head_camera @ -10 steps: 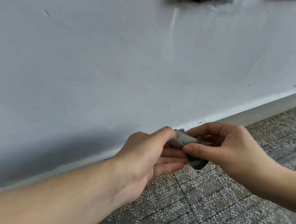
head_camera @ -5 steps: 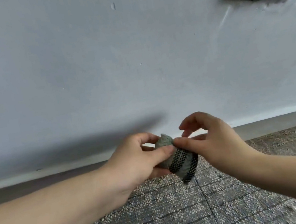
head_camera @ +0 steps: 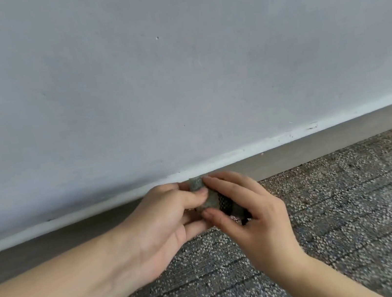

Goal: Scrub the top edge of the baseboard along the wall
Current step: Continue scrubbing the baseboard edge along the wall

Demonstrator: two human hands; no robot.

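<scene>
Both hands have moved up to the wall [head_camera: 178, 74] since half a second ago, bringing the folded scrub pad [head_camera: 209, 198] from over the carpet [head_camera: 339, 202] to the baseboard [head_camera: 317, 143]. Left hand [head_camera: 165, 220] pinches the pad's upper part with thumb and curled fingers; right hand [head_camera: 250, 219] grips its lower, checkered end. Long axis slants: upper tip at the baseboard's pale top edge, lower end down-right toward the carpet; baseboard runs bare either side of the hands.
</scene>
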